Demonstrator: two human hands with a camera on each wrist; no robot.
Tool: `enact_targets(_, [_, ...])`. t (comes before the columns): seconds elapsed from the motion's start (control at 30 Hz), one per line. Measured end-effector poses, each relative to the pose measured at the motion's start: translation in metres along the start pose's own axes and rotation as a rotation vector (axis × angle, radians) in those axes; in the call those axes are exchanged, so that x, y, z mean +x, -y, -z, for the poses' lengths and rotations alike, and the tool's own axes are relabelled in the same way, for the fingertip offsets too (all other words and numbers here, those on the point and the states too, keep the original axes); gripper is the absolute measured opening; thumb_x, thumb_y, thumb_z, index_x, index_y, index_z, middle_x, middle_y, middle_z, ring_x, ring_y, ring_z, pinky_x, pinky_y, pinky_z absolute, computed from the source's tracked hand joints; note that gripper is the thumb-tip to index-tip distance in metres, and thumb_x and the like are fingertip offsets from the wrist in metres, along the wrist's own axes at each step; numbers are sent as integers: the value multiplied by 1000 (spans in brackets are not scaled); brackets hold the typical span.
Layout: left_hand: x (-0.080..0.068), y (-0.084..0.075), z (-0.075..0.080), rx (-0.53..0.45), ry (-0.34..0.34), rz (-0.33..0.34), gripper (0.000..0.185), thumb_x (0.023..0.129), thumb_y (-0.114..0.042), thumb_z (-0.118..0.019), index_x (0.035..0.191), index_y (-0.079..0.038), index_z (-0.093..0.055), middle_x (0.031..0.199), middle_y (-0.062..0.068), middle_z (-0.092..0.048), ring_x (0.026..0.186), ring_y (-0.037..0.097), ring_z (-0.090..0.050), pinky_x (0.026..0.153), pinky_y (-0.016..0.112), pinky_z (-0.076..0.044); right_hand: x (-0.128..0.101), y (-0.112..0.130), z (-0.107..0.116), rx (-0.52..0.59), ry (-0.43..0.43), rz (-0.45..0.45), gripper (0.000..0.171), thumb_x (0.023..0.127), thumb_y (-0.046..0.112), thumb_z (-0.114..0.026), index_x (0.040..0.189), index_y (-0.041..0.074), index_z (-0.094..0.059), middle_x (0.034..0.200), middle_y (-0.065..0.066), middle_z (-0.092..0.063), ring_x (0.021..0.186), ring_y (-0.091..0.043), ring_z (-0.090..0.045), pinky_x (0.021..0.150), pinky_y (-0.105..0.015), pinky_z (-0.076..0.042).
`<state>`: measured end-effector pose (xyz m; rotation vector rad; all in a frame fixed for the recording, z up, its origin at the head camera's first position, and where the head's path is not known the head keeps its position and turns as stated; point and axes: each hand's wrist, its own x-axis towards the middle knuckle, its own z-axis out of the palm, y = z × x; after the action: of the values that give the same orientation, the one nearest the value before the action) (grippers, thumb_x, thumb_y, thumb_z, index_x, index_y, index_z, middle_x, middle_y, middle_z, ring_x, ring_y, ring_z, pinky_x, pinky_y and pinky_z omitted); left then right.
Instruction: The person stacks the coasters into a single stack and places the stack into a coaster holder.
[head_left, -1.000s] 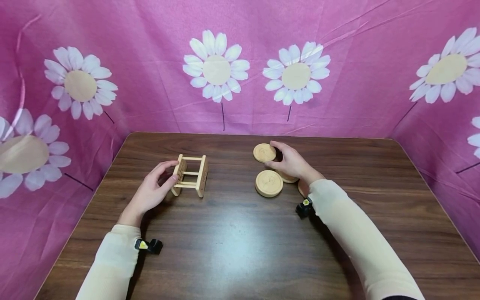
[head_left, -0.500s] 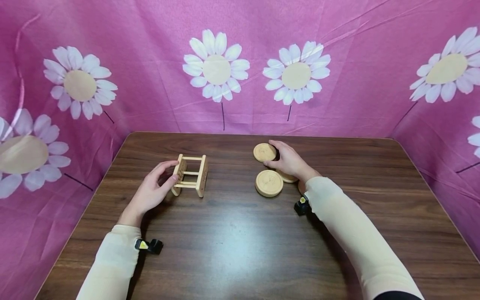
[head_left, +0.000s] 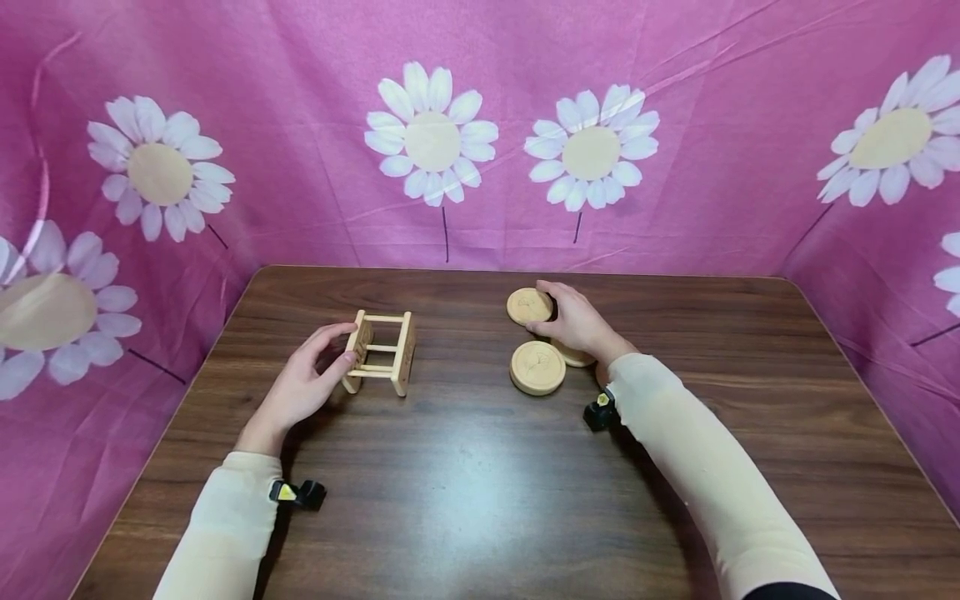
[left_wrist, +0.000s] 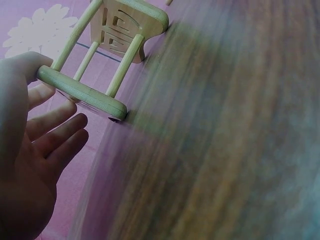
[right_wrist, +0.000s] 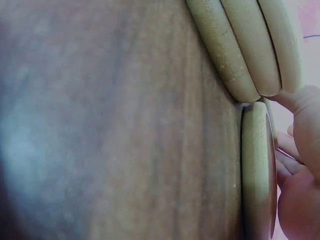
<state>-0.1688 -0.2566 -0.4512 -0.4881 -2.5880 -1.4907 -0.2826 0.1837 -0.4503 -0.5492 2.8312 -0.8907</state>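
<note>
My left hand (head_left: 300,379) grips the near side panel of a small wooden coaster rack (head_left: 406,357), which stands at the left of the table. In the left wrist view the thumb lies over the panel's edge, and no coasters sit between the rack's bars. My right hand (head_left: 579,323) holds the right edge of a round wooden coaster (head_left: 527,307) at the back, thumb at the front and a finger behind. Just in front lies a stack of coasters (right_wrist: 240,50), three thick in the right wrist view. Another coaster (head_left: 574,357) is partly hidden under the right hand.
One more brownish round edge (head_left: 602,375) peeks out beside the right wrist. The dark wood-grain table (head_left: 465,492) extends in front of and between the hands. A pink cloth (head_left: 480,233) with daisies hangs behind the table's back edge.
My right hand and forearm have shifted slightly left, and the thumb now overlaps the back coaster's edge. The left hand and the rack stay in place.
</note>
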Motion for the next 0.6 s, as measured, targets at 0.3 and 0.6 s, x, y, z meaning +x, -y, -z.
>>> enact_targets(0.3, [-1, 2, 0, -10, 0, 5, 41, 107, -2, -61, 148, 2, -58, 144, 25, -61, 122, 7, -61, 103, 5, -47, -5, 2, 4, 31, -18, 6, 84, 96, 25, -82, 162, -4, -41, 164, -26, -48, 155, -43, -42, 131, -57, -33])
enact_targets(0.6, [0, 2, 0, -15, 2, 1, 41, 107, -1, -61, 148, 3, -57, 145, 26, -60, 121, 3, -60, 102, 4, -47, -17, 4, 13, 67, -28, 2, 83, 97, 27, -79, 165, 0, -38, 167, -23, -45, 156, -42, -40, 130, -61, -34])
